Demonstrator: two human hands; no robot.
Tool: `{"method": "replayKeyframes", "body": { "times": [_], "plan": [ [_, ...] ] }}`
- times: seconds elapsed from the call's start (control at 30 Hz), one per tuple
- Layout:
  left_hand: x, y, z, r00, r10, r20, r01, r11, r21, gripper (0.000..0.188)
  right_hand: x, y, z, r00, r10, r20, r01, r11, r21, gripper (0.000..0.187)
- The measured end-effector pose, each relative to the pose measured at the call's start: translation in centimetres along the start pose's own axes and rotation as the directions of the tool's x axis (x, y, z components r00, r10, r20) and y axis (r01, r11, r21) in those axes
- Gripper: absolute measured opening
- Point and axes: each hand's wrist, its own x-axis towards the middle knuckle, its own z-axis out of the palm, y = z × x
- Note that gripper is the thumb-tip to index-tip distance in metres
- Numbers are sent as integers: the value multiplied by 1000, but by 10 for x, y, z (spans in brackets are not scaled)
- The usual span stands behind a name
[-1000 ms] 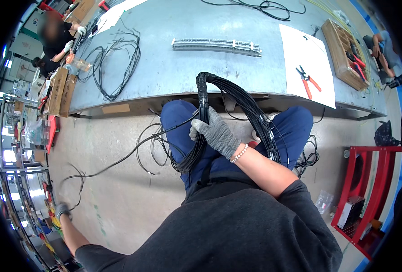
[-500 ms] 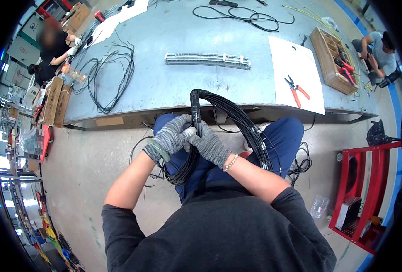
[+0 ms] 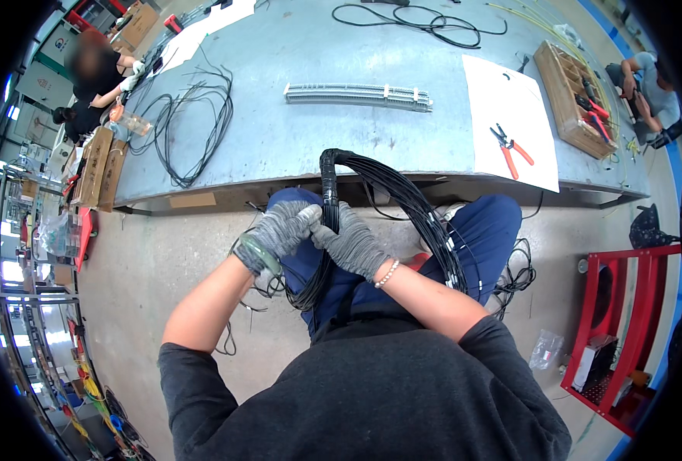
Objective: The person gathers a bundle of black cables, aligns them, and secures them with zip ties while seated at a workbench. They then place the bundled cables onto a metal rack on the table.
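A thick bundle of black cables (image 3: 406, 192) arches over my lap. Its upper left bend and the stretch below it are wrapped in shiny black tape (image 3: 329, 173). My right hand (image 3: 352, 244), in a grey knit glove, is closed around the bundle below the wrapped stretch. Just left of it, my gloved left hand (image 3: 278, 229) is closed in a pinch close to my right thumb; what its fingertips hold is hidden. A greenish, curved, band-like thing (image 3: 259, 254) lies against my left wrist. White markers (image 3: 450, 257) show on the cables at the right.
On the metal table (image 3: 256, 146) ahead are a grey terminal strip (image 3: 358, 96), coiled black cables (image 3: 176, 131), orange-handled wire strippers (image 3: 512, 151) on white paper and a wooden tool box (image 3: 575, 104). A red cart (image 3: 610, 330) stands right. Co-workers sit far left and far right.
My left hand has drawn slightly left, its elbow swinging outward, while staying pinched. My right hand keeps its hold on the bundle, with its thumb shifted slightly. The view has tilted a little.
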Motion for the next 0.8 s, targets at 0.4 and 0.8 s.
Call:
{"method": "replayKeyframes", "body": {
  "times": [0.4, 0.8],
  "plan": [
    [-1, -20, 45, 937, 319, -145, -348, 896, -277, 28, 6, 27, -11, 900, -380, -213, 284, 883, -375, 21],
    [52, -35, 40, 983, -183, -18, 128, 752, -647, 23, -37, -57, -79, 943, -239, 231, 332, 720, -609, 13]
  ]
}}
